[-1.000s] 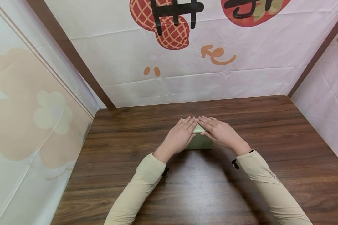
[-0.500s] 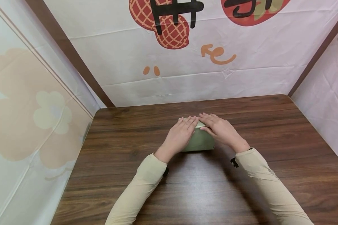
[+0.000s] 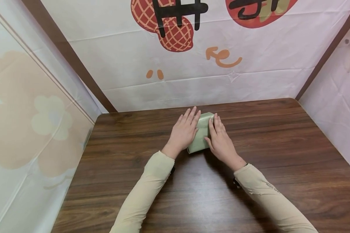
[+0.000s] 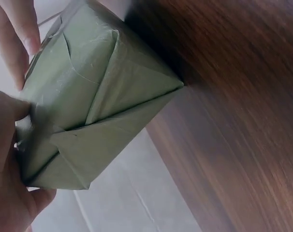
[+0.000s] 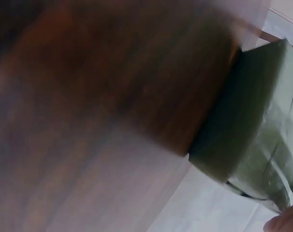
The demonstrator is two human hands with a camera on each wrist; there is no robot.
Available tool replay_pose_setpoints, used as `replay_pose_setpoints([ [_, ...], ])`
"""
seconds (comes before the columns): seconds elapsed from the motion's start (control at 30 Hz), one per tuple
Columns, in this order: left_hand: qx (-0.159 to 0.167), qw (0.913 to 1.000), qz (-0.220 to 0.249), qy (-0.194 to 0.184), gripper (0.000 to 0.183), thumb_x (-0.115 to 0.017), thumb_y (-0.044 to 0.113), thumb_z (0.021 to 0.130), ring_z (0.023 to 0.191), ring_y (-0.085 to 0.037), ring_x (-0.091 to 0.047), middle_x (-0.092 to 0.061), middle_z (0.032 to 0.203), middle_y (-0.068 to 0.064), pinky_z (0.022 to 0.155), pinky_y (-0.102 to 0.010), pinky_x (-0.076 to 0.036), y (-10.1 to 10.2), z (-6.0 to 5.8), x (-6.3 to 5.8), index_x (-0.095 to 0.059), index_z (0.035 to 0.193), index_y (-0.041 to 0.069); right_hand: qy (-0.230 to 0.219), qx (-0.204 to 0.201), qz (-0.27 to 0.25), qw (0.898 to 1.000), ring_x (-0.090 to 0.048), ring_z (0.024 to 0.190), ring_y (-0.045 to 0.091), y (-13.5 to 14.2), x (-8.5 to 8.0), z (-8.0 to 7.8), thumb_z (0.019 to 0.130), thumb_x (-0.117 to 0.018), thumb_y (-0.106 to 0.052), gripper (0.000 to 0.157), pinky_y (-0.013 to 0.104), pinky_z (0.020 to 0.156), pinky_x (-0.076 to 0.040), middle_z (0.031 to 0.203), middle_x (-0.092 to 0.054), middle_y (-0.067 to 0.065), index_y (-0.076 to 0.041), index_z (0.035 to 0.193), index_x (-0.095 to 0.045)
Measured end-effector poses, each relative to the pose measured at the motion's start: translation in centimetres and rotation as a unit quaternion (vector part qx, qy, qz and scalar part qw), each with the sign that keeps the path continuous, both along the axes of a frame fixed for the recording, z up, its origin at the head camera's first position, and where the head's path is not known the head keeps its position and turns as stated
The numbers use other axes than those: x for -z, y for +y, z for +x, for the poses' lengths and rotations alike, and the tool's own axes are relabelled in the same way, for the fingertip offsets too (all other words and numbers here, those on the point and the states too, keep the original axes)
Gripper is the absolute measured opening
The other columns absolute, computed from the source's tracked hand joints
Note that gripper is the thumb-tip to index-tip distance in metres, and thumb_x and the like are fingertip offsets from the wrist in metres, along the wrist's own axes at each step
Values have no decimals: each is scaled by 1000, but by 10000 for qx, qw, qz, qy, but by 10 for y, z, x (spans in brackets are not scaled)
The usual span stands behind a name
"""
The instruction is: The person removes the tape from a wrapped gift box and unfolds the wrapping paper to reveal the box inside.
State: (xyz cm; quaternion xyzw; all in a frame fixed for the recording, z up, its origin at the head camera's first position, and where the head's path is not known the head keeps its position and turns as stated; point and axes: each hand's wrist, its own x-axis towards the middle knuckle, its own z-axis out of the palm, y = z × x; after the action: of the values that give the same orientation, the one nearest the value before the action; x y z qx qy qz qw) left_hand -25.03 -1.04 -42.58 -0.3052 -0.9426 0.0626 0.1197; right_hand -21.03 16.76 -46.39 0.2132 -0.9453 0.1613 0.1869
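A box-shaped parcel wrapped in green paper (image 3: 201, 133) lies between my hands at the middle of the table, set at a slant. Straight fingers of my left hand (image 3: 183, 131) lie along its left side, their tips pointing to the far edge. My right hand (image 3: 221, 140) touches the right side, fingers extended and thumb over the top. In the left wrist view, folded paper flaps show on one end of the parcel (image 4: 108, 106), with fingers (image 4: 11, 43) against it. The right wrist view has the parcel (image 5: 253, 125) at its right edge, a fingertip at the lower corner.
The dark wood-grain table (image 3: 128, 168) extends to either side of the parcel. Behind it hangs a white printed cloth (image 3: 189, 87), and another cloth panel (image 3: 32, 129) stands at the left. Pale sleeves cover both forearms.
The parcel has turned from lying crosswise to pointing away from me at a slant. My left hand has slid forward, and my right hand has come back and leftward.
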Motion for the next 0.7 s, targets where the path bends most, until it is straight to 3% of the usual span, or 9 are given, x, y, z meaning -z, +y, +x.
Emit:
replay_pose_setpoints([
  [0.33, 167, 9961, -597, 620, 63, -38, 41, 102, 145, -31, -6, -2, 159, -13, 114, -44, -15, -2, -3, 6, -14, 154, 14, -372, 138, -91, 9992, 1, 142, 41, -10, 7, -3, 96, -59, -21, 78, 52, 112, -15, 153, 11, 29, 14, 146, -10],
  [0.47, 143, 9972, -580, 459, 63, -38, 40, 102, 144, -26, -12, -10, 159, -11, 114, -44, -15, -2, -5, 4, -13, 154, 14, -353, 120, -85, 9993, 0, 142, 42, -10, 7, -7, 95, -60, -21, 79, 53, 111, -17, 154, 10, 28, 13, 146, -10],
  [0.7, -1, 9996, -257, -147, 63, -37, 38, 103, 143, -25, -19, -19, 157, -10, 113, -43, -20, -4, -12, 2, -10, 155, 14, -300, 247, 61, 9992, -10, 142, 42, -13, 3, -11, 94, -61, -21, 74, 55, 109, -23, 154, -2, 28, 13, 145, -19],
])
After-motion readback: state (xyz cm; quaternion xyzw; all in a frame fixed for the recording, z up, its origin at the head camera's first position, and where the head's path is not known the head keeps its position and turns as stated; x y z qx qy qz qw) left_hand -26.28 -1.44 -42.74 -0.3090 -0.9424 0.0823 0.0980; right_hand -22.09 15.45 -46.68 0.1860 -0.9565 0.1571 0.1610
